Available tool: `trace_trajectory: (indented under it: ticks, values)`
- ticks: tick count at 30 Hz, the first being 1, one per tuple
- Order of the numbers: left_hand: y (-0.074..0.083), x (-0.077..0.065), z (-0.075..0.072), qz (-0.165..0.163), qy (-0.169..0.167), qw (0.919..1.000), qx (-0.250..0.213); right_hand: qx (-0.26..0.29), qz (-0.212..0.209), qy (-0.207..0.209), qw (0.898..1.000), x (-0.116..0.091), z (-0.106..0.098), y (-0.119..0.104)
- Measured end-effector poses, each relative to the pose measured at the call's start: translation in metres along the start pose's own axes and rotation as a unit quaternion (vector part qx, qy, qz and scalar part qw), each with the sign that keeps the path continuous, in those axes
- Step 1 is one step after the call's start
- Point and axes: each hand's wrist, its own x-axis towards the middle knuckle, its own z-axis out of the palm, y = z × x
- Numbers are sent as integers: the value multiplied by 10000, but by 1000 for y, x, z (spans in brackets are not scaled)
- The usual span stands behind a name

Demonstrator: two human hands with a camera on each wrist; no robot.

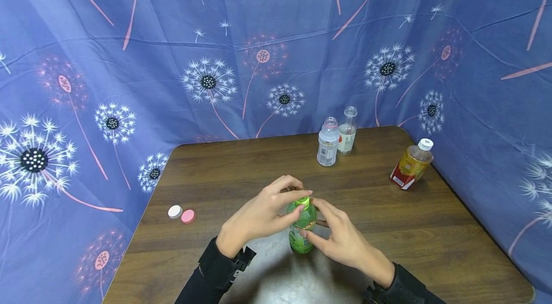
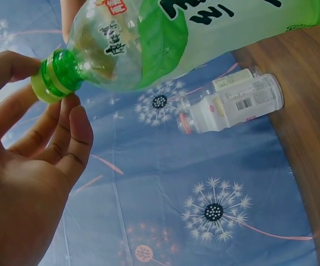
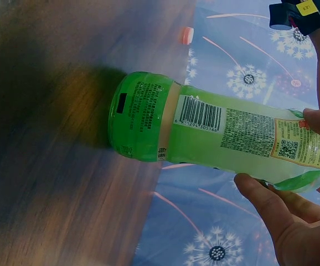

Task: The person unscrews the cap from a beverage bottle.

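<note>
Left hand (image 1: 268,209) pinches the cap (image 2: 50,83), right hand (image 1: 345,238) curls round its green bottle (image 1: 307,220); wood table (image 1: 241,165) beneath, blue dandelion cloth (image 1: 280,6) behind!

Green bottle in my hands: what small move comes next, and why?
Probably gently twist the yellow-green cap: your left hand pinches it, your right hand holds the green bottle, and a white cap and pink cap lie loose on the table.

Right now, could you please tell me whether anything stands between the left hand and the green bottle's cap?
Nothing visible does: the left hand holds the cap directly, and the right hand holds the green bottle from its other side, not between them.
</note>
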Motion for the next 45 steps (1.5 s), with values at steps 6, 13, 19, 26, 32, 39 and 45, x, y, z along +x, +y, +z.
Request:
trace_trajectory:
  ticks: [6, 13, 19, 26, 32, 39, 45]
  values:
    - [-3, -1, -4, 42, -126, 9989, -444, 38, -26, 17, 10000, 1, 1, 0]
    - [-2, 2, -8, 94, -313, 9969, -716, 53, -56, 12, 10000, 1, 0, 0]
    - [-1, 3, -10, 1, -409, 9958, -823, -83, -99, 57, 9999, 1, 1, 0]
    - [10, 3, -8, -1042, -87, 9943, -187, -69, 82, 31, 9999, 2, 0, 0]
    - [18, 8, -1, -1565, 419, 9868, 13, -84, 106, 66, 9999, 1, 0, -1]
    - [20, 9, 2, -1619, 387, 9858, -237, -76, 148, 84, 9998, 2, 0, -2]
    - [22, 10, -1, -1568, 223, 9862, -482, -85, 144, 91, 9998, 1, 0, -3]
